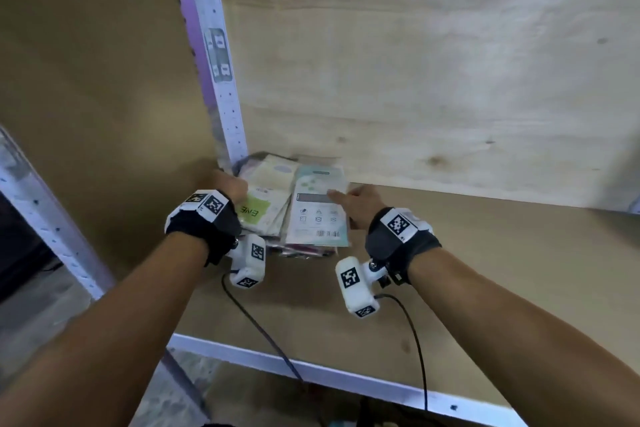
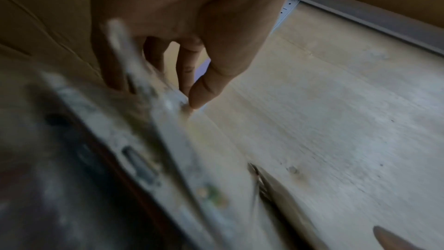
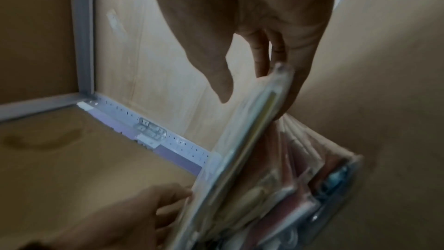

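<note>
Pile: I see a pile of packets [image 1: 273,218] lying on the shelf [image 1: 485,253], pushed into its back left corner, against the perforated upright post [image 1: 214,55] and the plywood back panel [image 1: 433,62].
Top packet: the pale green top packet [image 1: 318,215] shows its printed back with icons and a barcode. In the right wrist view its far edge is tilted up off the packets beneath.
Right hand: my right hand [image 1: 356,199] holds the top packet at its far right edge, with the fingers [image 3: 295,83] behind it and the thumb at its face.
Left hand: my left hand [image 1: 228,185] is on the pile's left far side. The left wrist view is blurred, but the thumb tip and fingers appear to pinch packet edges between them.
Wrists: both wear black straps with white tagged camera units, and cables trail over the shelf's front rail.
</note>
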{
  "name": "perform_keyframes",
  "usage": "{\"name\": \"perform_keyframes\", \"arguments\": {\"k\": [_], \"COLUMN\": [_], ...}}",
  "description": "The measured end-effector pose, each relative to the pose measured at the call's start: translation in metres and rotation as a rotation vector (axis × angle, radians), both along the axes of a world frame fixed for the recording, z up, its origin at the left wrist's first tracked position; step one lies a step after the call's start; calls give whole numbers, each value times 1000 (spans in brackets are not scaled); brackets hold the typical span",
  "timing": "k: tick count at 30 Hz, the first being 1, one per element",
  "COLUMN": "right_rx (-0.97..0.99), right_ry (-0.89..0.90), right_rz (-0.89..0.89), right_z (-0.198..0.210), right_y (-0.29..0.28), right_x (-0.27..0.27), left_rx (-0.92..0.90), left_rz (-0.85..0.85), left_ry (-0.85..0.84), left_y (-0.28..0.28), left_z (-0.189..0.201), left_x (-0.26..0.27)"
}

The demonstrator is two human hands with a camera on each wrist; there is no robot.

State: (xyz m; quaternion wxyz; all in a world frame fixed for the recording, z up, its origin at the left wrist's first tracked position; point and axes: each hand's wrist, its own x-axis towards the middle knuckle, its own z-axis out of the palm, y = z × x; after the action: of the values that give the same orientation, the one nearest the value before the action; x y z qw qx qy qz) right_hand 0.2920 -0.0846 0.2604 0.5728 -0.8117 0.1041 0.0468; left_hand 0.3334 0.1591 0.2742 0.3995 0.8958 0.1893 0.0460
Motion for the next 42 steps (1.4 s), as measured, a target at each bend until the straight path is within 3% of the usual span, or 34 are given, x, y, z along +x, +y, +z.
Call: {"name": "perform_keyframes", "arguments": {"k": [10,15,18,20,23,27,31,34,38,42], "right_rx": [4,-57,42,125,144,-17,-153,-264,-420,-432], "right_ry": [73,-40,-77,-120,-185,-306,-384,-406,-375,-352], "right_rz": [68,-7,-68,-73,-60,-9,104,166,211,11], "right_z": [3,13,16,15,15,34,49,50,42,36], "right_y": [2,-9,-20,-30,-49,-78,-99,-112,-131,-155], "right_x": [-3,-23,-47,-68,-99,-133,-166,-182,-190,-186], "left_rx": [119,178,257,168,-32,-643,-938,-1036,-1004,-972], "left_rz": [-119,-164,-204,-257,-381,-455,-453,-422,-382,-448], "left_ry": [7,-191,-340,-394,-306,34,93,70,60,31], "left_y": [-6,-19,-42,-65,-102,-145,-176,-191,-198,-196], "left_z": [3,20,33,38,39,35,32,33,27,21], "left_x": [-10,-42,-70,-88,-108,-120,-134,-139,-146,-152]}}
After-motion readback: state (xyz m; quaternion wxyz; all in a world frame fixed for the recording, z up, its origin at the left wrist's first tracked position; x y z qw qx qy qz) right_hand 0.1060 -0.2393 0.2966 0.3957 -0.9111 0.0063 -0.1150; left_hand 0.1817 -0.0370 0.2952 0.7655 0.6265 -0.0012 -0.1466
